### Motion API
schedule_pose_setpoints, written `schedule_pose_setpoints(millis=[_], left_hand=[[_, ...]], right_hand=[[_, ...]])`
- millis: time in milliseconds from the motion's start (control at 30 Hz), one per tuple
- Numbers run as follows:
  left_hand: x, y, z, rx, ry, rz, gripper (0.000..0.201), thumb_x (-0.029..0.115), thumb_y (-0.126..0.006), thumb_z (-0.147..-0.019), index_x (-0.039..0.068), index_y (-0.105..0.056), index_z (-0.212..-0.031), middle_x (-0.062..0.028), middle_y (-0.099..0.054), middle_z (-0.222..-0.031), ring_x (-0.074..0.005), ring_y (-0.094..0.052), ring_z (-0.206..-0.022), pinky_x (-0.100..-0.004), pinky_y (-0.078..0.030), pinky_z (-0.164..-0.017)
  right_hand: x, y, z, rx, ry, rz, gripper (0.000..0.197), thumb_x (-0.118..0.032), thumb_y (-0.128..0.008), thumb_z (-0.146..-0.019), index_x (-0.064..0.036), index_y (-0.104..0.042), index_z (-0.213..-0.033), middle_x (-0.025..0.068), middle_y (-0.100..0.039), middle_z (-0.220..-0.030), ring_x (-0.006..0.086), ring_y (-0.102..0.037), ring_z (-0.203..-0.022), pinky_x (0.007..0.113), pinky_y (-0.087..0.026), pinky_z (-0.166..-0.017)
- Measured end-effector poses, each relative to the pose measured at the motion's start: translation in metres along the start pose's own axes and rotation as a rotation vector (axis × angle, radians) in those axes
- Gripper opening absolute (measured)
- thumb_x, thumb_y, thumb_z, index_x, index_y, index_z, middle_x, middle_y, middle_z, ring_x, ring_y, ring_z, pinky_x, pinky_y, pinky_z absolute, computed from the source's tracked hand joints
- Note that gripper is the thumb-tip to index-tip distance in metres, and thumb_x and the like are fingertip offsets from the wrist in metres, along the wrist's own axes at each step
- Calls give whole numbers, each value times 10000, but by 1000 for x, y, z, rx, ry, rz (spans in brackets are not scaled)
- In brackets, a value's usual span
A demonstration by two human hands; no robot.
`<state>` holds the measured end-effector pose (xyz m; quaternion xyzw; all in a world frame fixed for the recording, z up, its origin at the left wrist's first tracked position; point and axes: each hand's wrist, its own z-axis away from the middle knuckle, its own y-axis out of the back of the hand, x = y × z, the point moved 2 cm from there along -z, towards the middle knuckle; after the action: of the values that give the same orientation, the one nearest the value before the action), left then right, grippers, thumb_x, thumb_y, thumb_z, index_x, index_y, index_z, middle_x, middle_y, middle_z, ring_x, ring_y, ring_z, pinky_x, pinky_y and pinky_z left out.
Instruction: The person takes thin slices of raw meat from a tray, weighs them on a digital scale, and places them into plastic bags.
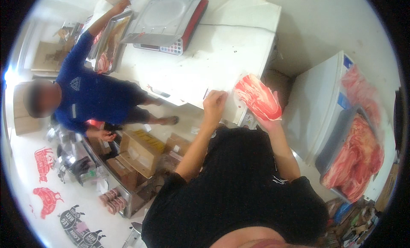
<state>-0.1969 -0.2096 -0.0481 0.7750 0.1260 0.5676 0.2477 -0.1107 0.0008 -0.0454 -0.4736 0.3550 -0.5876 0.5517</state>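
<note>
My right hand (270, 123) supports a portion of sliced red meat (257, 96) streaked with white fat, at the near edge of the white table (222, 55). Its palm is under the meat and a fingertip shows along the right side. What looks like clear film reaches out past the meat's left end. Just left of it, my left hand (215, 103) has its fingers curled together. Whether anything small is pinched in them is hidden. A short dark strip (206, 93) shows beside that hand.
A scale (164, 23) with a metal platform stands on the table, near a tray of meat (111, 47). At left a person in blue (94, 92) reaches over that tray. Cardboard boxes (139, 152) fill a shelf below. Right, a tray (339, 141) holds large meat pieces beside a white cabinet (314, 105).
</note>
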Motion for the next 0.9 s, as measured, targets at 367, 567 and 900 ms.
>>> schedule_pose_setpoints(millis=[367, 567, 900], left_hand=[[42, 9, -10, 58, -330, 43, 137, -19, -757, -845, 10, -739, -977, -112, -714, -884, -246, -697, -767, -356, -562, -680], [45, 16, -19, -84, -282, 147, 189, -49, -764, -808, 10, -737, -986, -120, -715, -910, -283, -716, -800, -362, -588, -719], [36, 11, -30, -170, -535, 76, 196, -12, -737, -788, 37, -732, -978, -114, -700, -946, -296, -701, -841, -373, -583, -692]], right_hand=[[26, -22, 14, -107, -15, 175, 788, -584, -405, -1062, -12, -309, -1595, 220, -331, -1646, 389, -340, -1515, 534, -275, -1256], [34, -22, 30, -53, 32, 80, 775, -588, -406, -1061, -23, -333, -1587, 218, -342, -1641, 383, -344, -1513, 548, -268, -1254], [37, -7, 9, 99, 35, 148, 700, -580, -415, -1066, -59, -447, -1534, 189, -475, -1558, 366, -461, -1424, 549, -339, -1212]])
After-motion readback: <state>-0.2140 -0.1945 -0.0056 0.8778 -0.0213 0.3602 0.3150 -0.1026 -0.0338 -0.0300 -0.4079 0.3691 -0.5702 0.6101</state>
